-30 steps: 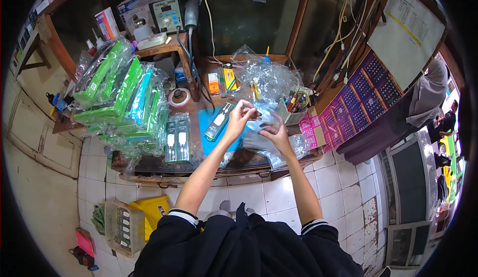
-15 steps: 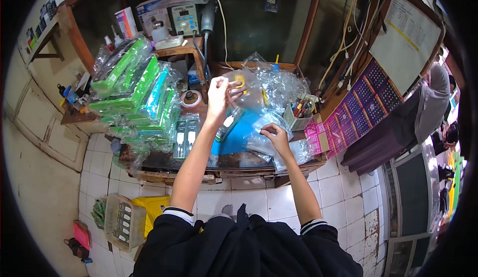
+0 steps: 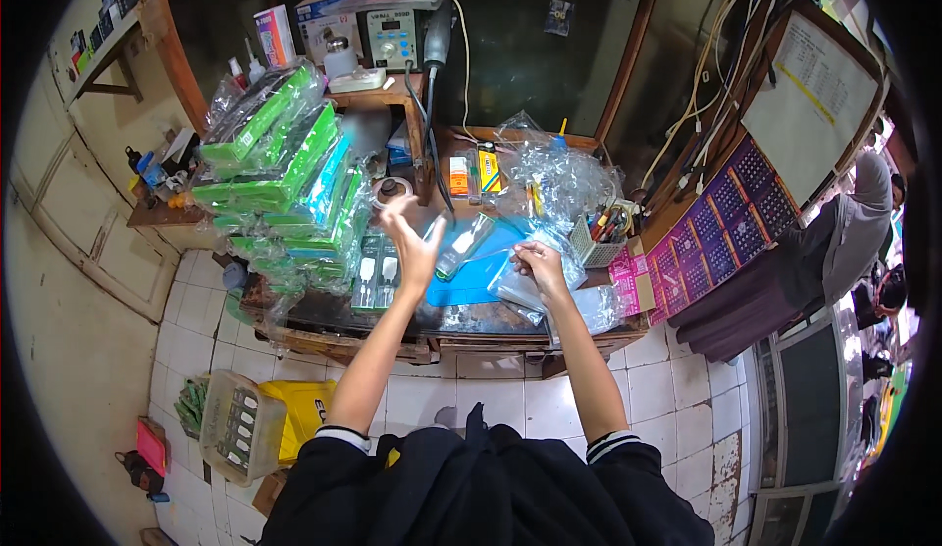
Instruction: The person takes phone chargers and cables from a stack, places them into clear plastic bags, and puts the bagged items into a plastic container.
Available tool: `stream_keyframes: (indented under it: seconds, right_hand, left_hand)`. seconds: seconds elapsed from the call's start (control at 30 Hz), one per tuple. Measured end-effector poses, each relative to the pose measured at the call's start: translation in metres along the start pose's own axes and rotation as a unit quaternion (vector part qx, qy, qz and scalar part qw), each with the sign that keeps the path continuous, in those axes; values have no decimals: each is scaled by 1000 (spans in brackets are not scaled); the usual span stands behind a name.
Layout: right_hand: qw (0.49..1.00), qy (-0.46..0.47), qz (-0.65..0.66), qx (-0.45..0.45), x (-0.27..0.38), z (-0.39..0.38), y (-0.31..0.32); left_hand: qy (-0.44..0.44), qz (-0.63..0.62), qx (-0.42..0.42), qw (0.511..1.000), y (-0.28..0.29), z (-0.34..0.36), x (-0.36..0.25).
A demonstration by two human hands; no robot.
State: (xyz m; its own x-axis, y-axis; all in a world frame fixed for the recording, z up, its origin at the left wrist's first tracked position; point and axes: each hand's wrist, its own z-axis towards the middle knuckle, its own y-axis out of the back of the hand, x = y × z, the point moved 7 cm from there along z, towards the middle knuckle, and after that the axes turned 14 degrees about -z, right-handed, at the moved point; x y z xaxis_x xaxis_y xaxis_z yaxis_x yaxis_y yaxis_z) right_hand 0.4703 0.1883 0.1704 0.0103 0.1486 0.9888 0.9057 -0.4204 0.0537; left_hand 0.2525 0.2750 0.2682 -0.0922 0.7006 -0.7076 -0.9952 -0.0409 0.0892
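Observation:
My left hand (image 3: 412, 252) is over the desk with its fingers spread and smeared by motion; nothing shows in it. Just right of it, a narrow clear-wrapped box (image 3: 465, 246) with a white item printed on it lies on the blue mat (image 3: 473, 281). The fingertips of my right hand (image 3: 542, 266) are pinched together above some clear plastic bags (image 3: 520, 289). A thin pale edge runs left from those fingertips, too fine to make out. Below my left hand, similar dark boxes (image 3: 367, 273) lie side by side near the desk's front edge.
A tall pile of green plastic-wrapped boxes (image 3: 280, 168) stands at left. Behind the mat are a yellow box (image 3: 489, 169), crumpled clear wrap (image 3: 564, 178) and a tool basket (image 3: 594, 249). A soldering station (image 3: 392, 41) sits on a shelf. A person (image 3: 814, 242) stands at right.
My left hand has come back toward me and left from the yellow item, its fingers now spread. My right hand has stayed near the bags. The view has shifted slightly.

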Motion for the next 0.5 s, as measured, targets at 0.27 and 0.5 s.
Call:
stream_keyframes:
  seconds: [0.27, 0.5]
  right_hand:
    - [995, -67, 67, -4, -10, 4, -13]
    - [996, -51, 65, -25, 0, -7, -14]
  left_hand:
    - [-225, 27, 360, 905, -43, -75, -47]
    - [-187, 69, 239, 950, -50, -62, -44]
